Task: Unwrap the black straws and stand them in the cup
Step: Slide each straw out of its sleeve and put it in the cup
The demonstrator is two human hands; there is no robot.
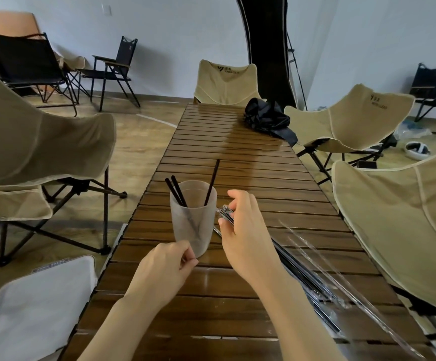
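Entry, head view. The cup (193, 220), frosted and see-through, stands upright on the slatted wooden table (237, 157), near my end and a little left of centre.

Three black straws are in the cup. Two (176, 190) lean together against the left rim. One (213, 178) leans against the right rim and reaches higher.

Right hand (245, 230): just right of the cup, level with its upper half. Thumb and fingers (233, 198) are curled in and pinch a crinkled clear wrapper (224, 212). I see something dark inside it, but I cannot tell how much straw is still covered.

Wrapped straws (302, 274): a bundle lies on the table, running from under the right hand toward the near right edge. One tip (216, 230) pokes out beside the cup.

Empty sleeves (341, 272): long clear ones lie just right of the bundle, roughly parallel to it.

Left hand (167, 267): at the foot of the cup, fingers curled, thumb and forefinger tips (192, 259) meeting against the cup's base. I cannot tell whether they grip the cup, hold something small, or only touch it.

Surroundings: a crumpled black bag (269, 115) sits at the table's far right. Tan folding chairs (227, 84) stand around the table.
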